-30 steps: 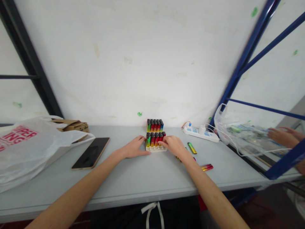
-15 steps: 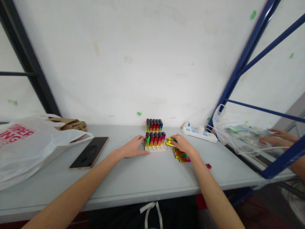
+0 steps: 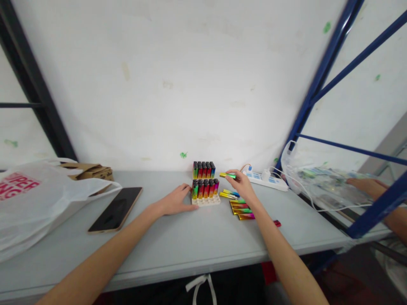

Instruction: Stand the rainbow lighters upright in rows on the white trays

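Note:
A white tray with a grid of holes stands mid-table, its front holes bare and several lighters upright in the rows behind. My left hand grips this tray's left end, thumb at the front corner and fingers along the side. In my right hand a gold-and-green lighter is pinched, lying level and raised to the right of the tray. Beneath that hand, loose lighters lie on the table, with several more fanned nearer me. Behind the tray stands another block of upright lighters.
A phone and a white plastic bag beside cardboard occupy the left. A power strip lies at the back right. A blue rack frame bounds the right, where another person's hand shows beyond it.
My right hand has lifted a gold-and-green lighter up off the loose ones and moved slightly back. My left hand stays at the tray. The view has shifted a little.

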Motion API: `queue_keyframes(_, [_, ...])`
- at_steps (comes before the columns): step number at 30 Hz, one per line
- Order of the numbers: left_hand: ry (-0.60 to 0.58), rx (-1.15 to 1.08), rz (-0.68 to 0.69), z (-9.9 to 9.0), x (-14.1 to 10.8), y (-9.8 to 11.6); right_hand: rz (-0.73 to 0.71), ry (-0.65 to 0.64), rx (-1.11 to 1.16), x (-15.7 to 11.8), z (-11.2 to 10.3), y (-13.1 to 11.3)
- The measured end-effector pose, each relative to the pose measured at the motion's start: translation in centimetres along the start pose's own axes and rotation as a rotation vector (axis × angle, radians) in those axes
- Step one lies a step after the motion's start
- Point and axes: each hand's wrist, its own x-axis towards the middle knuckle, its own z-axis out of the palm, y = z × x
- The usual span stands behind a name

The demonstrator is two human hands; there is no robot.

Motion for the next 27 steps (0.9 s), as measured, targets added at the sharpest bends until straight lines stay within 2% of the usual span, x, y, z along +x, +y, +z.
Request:
queue_keyframes(5, [0.009,-0.001,0.014,-0.2,-0.1,0.4,0.082,0.038,0.270,0.2,0.9,-0.6])
queue_keyframes(10, [0.011,0.009,0.011,-0.3,-0.1,0.5,0.140,-0.099,0.484,-0.5,1.8,-2.2])
queue_keyframes(14, [0.009,0.002,0.000,-0.3,0.0,0.5,0.273,-0.124,0.610,-0.9,2.5,-3.6])
queue_keyframes(21, [-0.001,0.003,-0.013,-0.4,0.0,0.7,0.535,-0.040,0.653,-1.5,3.6,-3.9])
queue_keyframes(27, [-0.007,0.016,-0.010,-0.4,0.0,0.7,0.541,-0.006,0.674,-1.8,3.9,-3.9])
